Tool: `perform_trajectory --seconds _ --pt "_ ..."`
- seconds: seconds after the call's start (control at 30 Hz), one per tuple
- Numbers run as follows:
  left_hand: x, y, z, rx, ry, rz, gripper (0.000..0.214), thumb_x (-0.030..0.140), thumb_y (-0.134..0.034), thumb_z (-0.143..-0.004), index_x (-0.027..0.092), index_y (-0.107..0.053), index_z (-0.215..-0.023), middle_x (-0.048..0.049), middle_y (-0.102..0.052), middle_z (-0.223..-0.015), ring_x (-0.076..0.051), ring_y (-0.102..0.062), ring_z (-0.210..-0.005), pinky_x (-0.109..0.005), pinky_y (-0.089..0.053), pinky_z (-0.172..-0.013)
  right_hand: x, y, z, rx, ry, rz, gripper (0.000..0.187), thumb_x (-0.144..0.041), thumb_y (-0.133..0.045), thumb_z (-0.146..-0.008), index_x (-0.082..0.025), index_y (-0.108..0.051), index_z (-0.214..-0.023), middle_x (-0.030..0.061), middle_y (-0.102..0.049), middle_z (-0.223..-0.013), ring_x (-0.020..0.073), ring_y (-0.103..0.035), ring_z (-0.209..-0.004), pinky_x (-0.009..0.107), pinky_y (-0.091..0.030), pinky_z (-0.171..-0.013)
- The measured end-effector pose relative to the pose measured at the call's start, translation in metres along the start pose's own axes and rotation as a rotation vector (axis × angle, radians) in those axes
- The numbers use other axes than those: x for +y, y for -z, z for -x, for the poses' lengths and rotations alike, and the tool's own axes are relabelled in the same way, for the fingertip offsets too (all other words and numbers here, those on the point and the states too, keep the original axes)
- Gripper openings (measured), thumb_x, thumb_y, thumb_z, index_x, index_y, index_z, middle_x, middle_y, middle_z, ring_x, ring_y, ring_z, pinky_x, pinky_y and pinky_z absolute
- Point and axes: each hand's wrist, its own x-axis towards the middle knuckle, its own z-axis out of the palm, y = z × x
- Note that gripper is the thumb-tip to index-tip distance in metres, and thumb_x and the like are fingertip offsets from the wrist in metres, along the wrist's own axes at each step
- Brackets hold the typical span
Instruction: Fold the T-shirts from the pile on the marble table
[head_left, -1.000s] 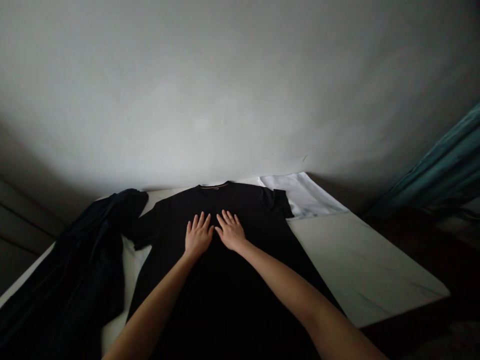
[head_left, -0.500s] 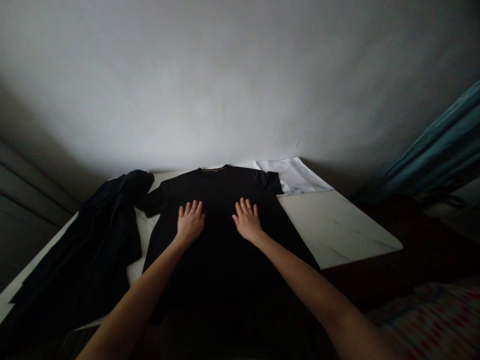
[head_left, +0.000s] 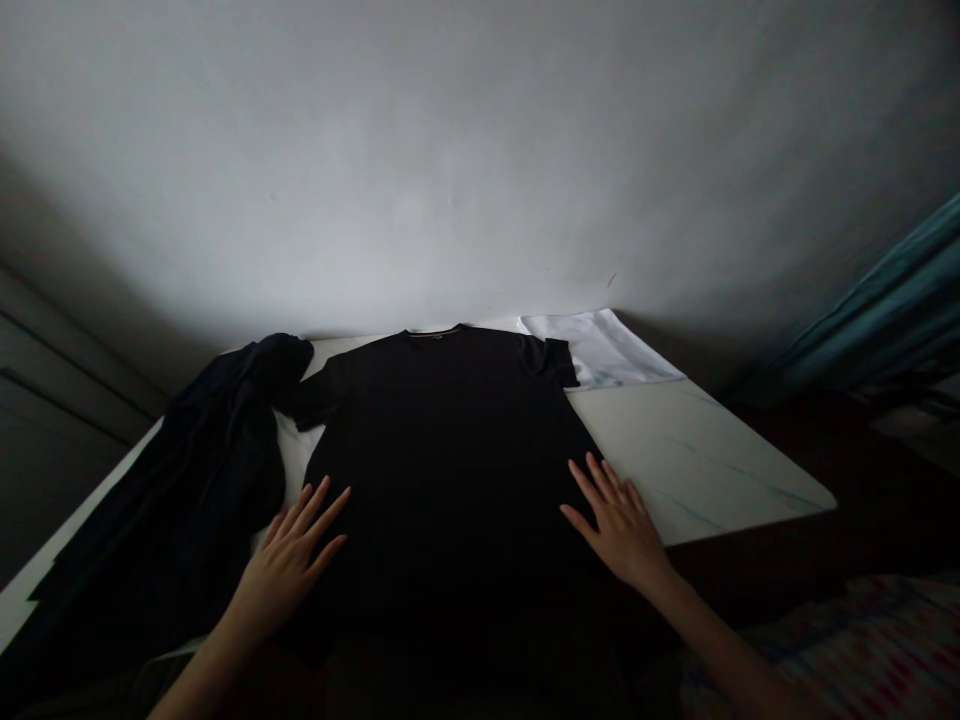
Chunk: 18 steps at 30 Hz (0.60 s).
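Note:
A black T-shirt [head_left: 450, 450] lies spread flat on a white marbled table [head_left: 712, 465], collar toward the wall. My left hand [head_left: 292, 565] rests open at the shirt's lower left side edge, fingers spread and flat. At the shirt's lower right side edge my right hand [head_left: 619, 525] lies flat too, fingers stretched out. Neither hand holds anything.
A dark crumpled garment [head_left: 187, 480] lies over the table's left part. A folded white cloth [head_left: 604, 350] sits at the back right against the pale wall. A teal curtain [head_left: 885, 320] hangs at right. Patterned fabric [head_left: 847, 650] shows at the lower right.
Both hands have slid apart and toward me, from the middle of the shirt's chest out to its lower side edges.

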Motion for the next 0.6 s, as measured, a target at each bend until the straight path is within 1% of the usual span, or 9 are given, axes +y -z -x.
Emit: perform_trajectory --seconds 0.07,0.13,0.2,0.27,0.33,0.4,0.5,0.57,0.6 --pt "0.015 0.007 -0.004 0.006 0.057 -0.043 0.053 0.043 -0.042 -0.095 0.028 -0.049 -0.146 -0.01 -0.042 -0.154 -0.037 -0.038 -0.142 -0.061 -0.031 -0.113 -0.005 -0.002 -0.002 0.043 -0.04 0.005 0.077 -0.068 -0.03 -0.094 -0.018 -0.037 -0.153 0.0164 -0.029 -0.16 0.0399 -0.025 -0.147 0.066 -0.023 -0.114" --pt "0.052 0.013 -0.022 0.033 0.093 -0.048 0.052 0.04 -0.045 -0.093 0.024 -0.054 -0.142 -0.0132 -0.05 -0.149 -0.04 -0.039 -0.14 -0.064 -0.029 -0.113 -0.038 -0.002 -0.012 0.054 -0.008 -0.011 0.074 -0.064 -0.03 -0.096 -0.016 -0.039 -0.152 0.017 -0.031 -0.159 0.0422 -0.021 -0.147 0.069 -0.019 -0.114" --pt "0.099 0.014 -0.044 0.078 0.04 0.029 0.054 0.036 -0.042 -0.095 0.024 -0.045 -0.148 -0.0117 -0.045 -0.152 -0.036 -0.039 -0.142 -0.059 -0.032 -0.114 -0.086 -0.001 -0.023 0.0 0.125 -0.06 0.065 -0.055 -0.03 -0.099 -0.017 -0.039 -0.152 0.0135 -0.029 -0.16 0.0373 -0.021 -0.148 0.064 -0.02 -0.117" --pt "0.14 0.009 -0.06 0.101 -0.104 0.135 0.057 0.031 -0.038 -0.097 0.025 -0.033 -0.154 -0.0084 -0.04 -0.156 -0.029 -0.037 -0.143 -0.053 -0.036 -0.114 -0.129 0.0 -0.029 -0.098 0.309 -0.136 0.059 -0.045 -0.029 -0.102 -0.019 -0.033 -0.154 0.0093 -0.027 -0.161 0.0284 -0.025 -0.148 0.054 -0.025 -0.119" --pt "0.158 0.002 -0.063 0.102 -0.176 0.169 0.059 0.032 -0.038 -0.098 0.03 -0.026 -0.156 -0.0053 -0.036 -0.158 -0.027 -0.035 -0.145 -0.052 -0.035 -0.115 -0.146 0.002 -0.027 -0.149 0.397 -0.171 0.058 -0.044 -0.031 -0.102 -0.024 -0.028 -0.156 0.0059 -0.025 -0.162 0.0259 -0.026 -0.148 0.052 -0.026 -0.119" --pt "0.146 -0.005 -0.051 0.09 -0.153 0.142 0.059 0.039 -0.041 -0.098 0.037 -0.026 -0.154 -0.0023 -0.033 -0.16 -0.03 -0.032 -0.146 -0.056 -0.033 -0.115 -0.129 0.005 -0.017 -0.149 0.382 -0.152 0.061 -0.05 -0.037 -0.099 -0.032 -0.025 -0.156 0.0035 -0.022 -0.163 0.0291 -0.024 -0.149 0.058 -0.024 -0.118" --pt "0.09 -0.01 -0.017 0.068 -0.046 0.081 0.06 0.047 -0.043 -0.095 0.043 -0.028 -0.153 0.0004 -0.03 -0.161 -0.032 -0.031 -0.146 -0.058 -0.034 -0.113 -0.058 0.007 0.004 -0.106 0.255 -0.085 0.064 -0.056 -0.042 -0.096 -0.039 -0.023 -0.156 0.0012 -0.02 -0.163 0.032 -0.024 -0.149 0.061 -0.027 -0.116" --pt "0.052 -0.009 0.005 0.064 0.016 0.062 0.059 0.045 -0.04 -0.095 0.043 -0.027 -0.153 0.0017 -0.031 -0.16 -0.031 -0.03 -0.147 -0.057 -0.037 -0.112 -0.01 0.005 0.014 -0.069 0.17 -0.053 0.065 -0.057 -0.04 -0.096 -0.038 -0.024 -0.156 0.002 -0.021 -0.163 0.0319 -0.027 -0.147 0.06 -0.031 -0.115" --pt "0.039 -0.008 0.012 0.048 0.039 0.061 0.058 0.042 -0.038 -0.095 0.043 -0.028 -0.153 0.0022 -0.034 -0.159 -0.031 -0.029 -0.147 -0.059 -0.036 -0.112 0.006 0.004 0.016 -0.052 0.127 -0.04 0.064 -0.057 -0.038 -0.096 -0.036 -0.025 -0.156 0.0034 -0.022 -0.163 0.0323 -0.029 -0.146 0.06 -0.033 -0.114"
